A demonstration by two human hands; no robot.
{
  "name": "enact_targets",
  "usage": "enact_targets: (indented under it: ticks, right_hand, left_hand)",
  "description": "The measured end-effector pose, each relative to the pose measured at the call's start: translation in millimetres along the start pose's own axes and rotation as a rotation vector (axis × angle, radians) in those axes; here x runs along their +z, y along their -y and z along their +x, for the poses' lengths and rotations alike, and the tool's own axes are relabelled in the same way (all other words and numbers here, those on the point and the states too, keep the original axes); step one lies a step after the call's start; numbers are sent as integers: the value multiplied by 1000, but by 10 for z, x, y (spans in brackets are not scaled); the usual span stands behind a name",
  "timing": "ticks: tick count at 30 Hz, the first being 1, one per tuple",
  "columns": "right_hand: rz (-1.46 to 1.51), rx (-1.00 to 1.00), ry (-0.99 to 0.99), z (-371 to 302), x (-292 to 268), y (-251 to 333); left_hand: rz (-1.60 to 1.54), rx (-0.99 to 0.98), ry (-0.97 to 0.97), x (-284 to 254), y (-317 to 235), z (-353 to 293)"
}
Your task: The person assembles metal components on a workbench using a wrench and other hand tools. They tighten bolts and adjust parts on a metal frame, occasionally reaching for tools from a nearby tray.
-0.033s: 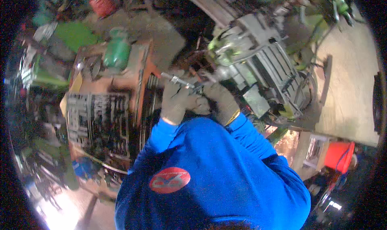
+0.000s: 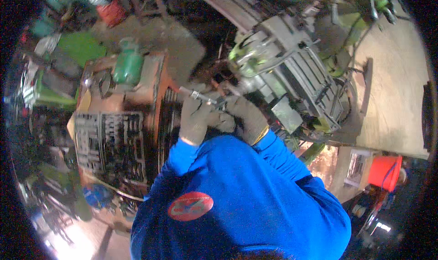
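Observation:
Both of my hands wear grey-brown work gloves and meet in front of my chest. My left hand (image 2: 194,121) is closed round a slim silver metal rod with collars (image 2: 197,95), which slants from upper left down to the right. At the rod's darker right end, the fingers of my right hand (image 2: 247,116) are curled, closed on it too. Blur keeps me from telling the rod's exact kind. Just beyond and to the right of my hands stands a grey-green lathe-like machine (image 2: 296,73).
On the left, an orange-brown bench (image 2: 148,84) carries a green bottle (image 2: 128,68) and a tray of metal tools (image 2: 109,143). A red bucket (image 2: 385,173) is at the right. Another red container (image 2: 111,13) sits at the far left.
The whole view has shifted slightly, with the bench and bottle a little further left. Both hands stay on the metal rod.

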State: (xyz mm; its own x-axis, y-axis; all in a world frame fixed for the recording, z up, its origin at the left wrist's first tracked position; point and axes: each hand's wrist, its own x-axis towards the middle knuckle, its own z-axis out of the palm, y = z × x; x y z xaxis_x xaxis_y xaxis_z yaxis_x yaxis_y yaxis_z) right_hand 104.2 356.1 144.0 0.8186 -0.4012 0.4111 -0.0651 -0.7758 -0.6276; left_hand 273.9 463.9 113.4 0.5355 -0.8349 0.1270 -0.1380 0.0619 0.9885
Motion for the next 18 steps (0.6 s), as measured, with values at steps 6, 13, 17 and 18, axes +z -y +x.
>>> enact_targets:
  ticks: [6, 13, 17, 18]
  right_hand:
    - [1651, 859, -447, -176, -67, -85]
    - [1512, 894, -468, -7, -559, -26]
    - [970, 856, -540, 51, -571, -201]
    - [851, 852, -554, 125, -561, -236]
  left_hand:
    - [-102, -74, 209, 288, -118, 313]
    - [-224, -82, 337, 601, -181, 681]
    - [-161, -18, 537, 618, -313, 1185]
    - [-194, -56, 540, 617, -337, 1316]
